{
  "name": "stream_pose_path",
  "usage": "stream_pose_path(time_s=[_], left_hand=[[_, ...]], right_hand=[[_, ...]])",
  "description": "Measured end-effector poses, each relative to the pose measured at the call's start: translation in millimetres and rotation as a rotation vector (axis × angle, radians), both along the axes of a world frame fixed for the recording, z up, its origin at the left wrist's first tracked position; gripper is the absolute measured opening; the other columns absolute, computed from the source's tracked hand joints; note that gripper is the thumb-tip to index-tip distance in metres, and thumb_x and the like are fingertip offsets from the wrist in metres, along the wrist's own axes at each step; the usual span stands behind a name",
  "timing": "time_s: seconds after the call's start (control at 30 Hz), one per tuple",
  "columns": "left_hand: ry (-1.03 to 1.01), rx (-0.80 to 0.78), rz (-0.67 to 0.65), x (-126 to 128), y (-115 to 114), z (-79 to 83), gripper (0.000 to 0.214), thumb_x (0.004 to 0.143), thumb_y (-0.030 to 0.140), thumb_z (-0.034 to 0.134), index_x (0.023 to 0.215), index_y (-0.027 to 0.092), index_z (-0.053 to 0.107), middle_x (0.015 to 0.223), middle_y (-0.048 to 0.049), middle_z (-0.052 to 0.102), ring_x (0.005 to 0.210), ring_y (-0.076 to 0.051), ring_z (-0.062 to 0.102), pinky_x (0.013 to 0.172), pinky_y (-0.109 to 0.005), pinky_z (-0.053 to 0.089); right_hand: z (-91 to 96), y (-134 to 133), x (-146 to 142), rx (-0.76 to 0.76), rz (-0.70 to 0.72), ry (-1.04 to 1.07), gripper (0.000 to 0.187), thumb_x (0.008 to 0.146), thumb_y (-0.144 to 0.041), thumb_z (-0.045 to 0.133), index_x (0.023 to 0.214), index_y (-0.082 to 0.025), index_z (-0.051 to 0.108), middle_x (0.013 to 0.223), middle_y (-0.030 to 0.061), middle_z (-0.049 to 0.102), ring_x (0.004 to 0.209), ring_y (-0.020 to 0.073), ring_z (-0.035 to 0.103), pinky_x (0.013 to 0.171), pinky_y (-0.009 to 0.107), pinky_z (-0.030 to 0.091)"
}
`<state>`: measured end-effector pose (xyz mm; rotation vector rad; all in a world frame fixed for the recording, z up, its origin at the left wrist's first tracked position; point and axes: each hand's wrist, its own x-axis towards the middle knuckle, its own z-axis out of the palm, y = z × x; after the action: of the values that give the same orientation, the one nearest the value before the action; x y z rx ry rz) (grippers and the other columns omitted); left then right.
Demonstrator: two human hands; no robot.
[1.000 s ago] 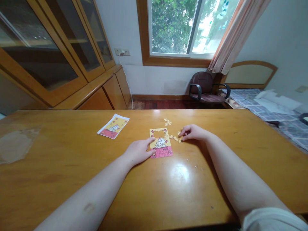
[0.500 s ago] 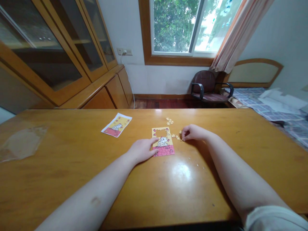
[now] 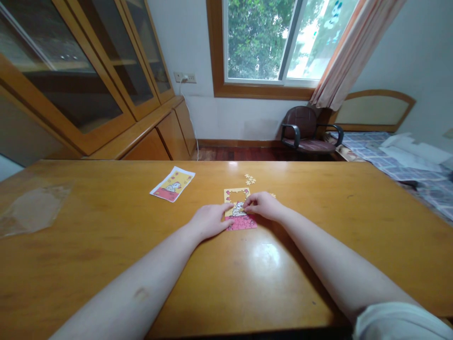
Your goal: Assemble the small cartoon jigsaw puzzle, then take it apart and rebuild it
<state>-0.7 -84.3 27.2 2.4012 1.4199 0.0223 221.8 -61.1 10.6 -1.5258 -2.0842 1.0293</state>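
A small jigsaw puzzle (image 3: 244, 223) in yellow and pink, with a white cartoon animal, lies flat on the table with a gap in its upper part. My left hand (image 3: 211, 219) rests at its left edge, thumb and fingers spread over the border. Above its right side, my right hand (image 3: 264, 206) pinches a small puzzle piece (image 3: 242, 209), partly hidden by the fingertips. Loose puzzle pieces (image 3: 250, 179) lie beyond the puzzle, and others near the right hand are mostly covered by it.
A printed picture sheet (image 3: 172, 184) lies to the left on the wooden table (image 3: 106, 245). Clear plastic wrapping (image 3: 33, 208) sits at the far left. Beyond the table stand a cabinet (image 3: 141, 137), an office chair (image 3: 306, 130) and a bed (image 3: 389, 151).
My right hand has moved left from the loose pieces to over the puzzle, carrying a piece. My left hand has stayed on the puzzle's left edge.
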Motion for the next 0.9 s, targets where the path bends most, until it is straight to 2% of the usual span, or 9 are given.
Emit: stream_pose_path(time_s=[0.13, 0.23, 0.37, 0.43, 0.53, 0.9], left_hand=[[-0.003, -0.005, 0.006, 0, 0, -0.8, 0.053, 0.081, 0.048, 0.053, 0.132, 0.032, 0.050, 0.093, -0.0038, 0.070, 0.088, -0.024, 0.066, 0.070, -0.028, 0.046], [-0.007, -0.001, 0.012, -1, 1, -1.6, 0.055, 0.082, 0.048, 0.053, 0.134, 0.031, 0.048, 0.092, -0.0032, 0.070, 0.087, -0.024, 0.066, 0.070, -0.028, 0.045], [-0.023, 0.004, 0.018, -1, 0, -0.8, 0.055, 0.083, 0.050, 0.052, 0.133, 0.030, 0.048, 0.093, -0.0039, 0.070, 0.087, -0.023, 0.066, 0.071, -0.028, 0.045], [-0.031, -0.003, 0.011, -1, -1, 0.3, 0.053, 0.083, 0.050, 0.053, 0.131, 0.030, 0.051, 0.093, -0.0040, 0.070, 0.087, -0.023, 0.065, 0.071, -0.028, 0.045], [-0.023, -0.004, 0.000, 0, -3, 1.4, 0.048, 0.082, 0.049, 0.054, 0.126, 0.029, 0.054, 0.091, -0.0042, 0.070, 0.086, -0.023, 0.065, 0.070, -0.027, 0.045], [-0.014, -0.027, 0.014, 1, -3, 1.1, 0.043, 0.081, 0.047, 0.055, 0.121, 0.030, 0.056, 0.089, -0.0029, 0.070, 0.087, -0.023, 0.066, 0.069, -0.028, 0.045]], right_hand=[[-6.0, -5, -3, 0.223, 0.059, -0.099, 0.009, 0.078, -0.023, 0.067, 0.083, -0.021, 0.073, 0.076, 0.0009, 0.068, 0.068, 0.0127, 0.058, 0.065, 0.023, 0.042], [-5.7, -9, 0, 0.399, 0.101, -0.115, 0.014, 0.084, -0.028, 0.061, 0.089, -0.020, 0.072, 0.084, 0.0039, 0.067, 0.075, 0.0143, 0.059, 0.070, 0.025, 0.043], [-0.1, -14, 8, 0.516, 0.272, -0.182, 0.027, 0.091, -0.034, 0.051, 0.092, -0.020, 0.073, 0.082, 0.0064, 0.066, 0.074, 0.0156, 0.059, 0.069, 0.026, 0.042], [2.0, -15, 9, 0.537, 0.359, -0.231, 0.029, 0.092, -0.033, 0.049, 0.093, -0.020, 0.074, 0.081, 0.0067, 0.065, 0.073, 0.0155, 0.058, 0.068, 0.026, 0.041], [2.4, -15, 8, 0.542, 0.402, -0.265, 0.029, 0.092, -0.031, 0.048, 0.094, -0.019, 0.074, 0.082, 0.0062, 0.064, 0.073, 0.0151, 0.058, 0.069, 0.026, 0.040], [-2.2, -13, 0, 0.526, 0.278, -0.349, 0.034, 0.094, -0.037, 0.045, 0.106, -0.021, 0.071, 0.084, 0.0061, 0.061, 0.072, 0.0152, 0.056, 0.066, 0.026, 0.039]])
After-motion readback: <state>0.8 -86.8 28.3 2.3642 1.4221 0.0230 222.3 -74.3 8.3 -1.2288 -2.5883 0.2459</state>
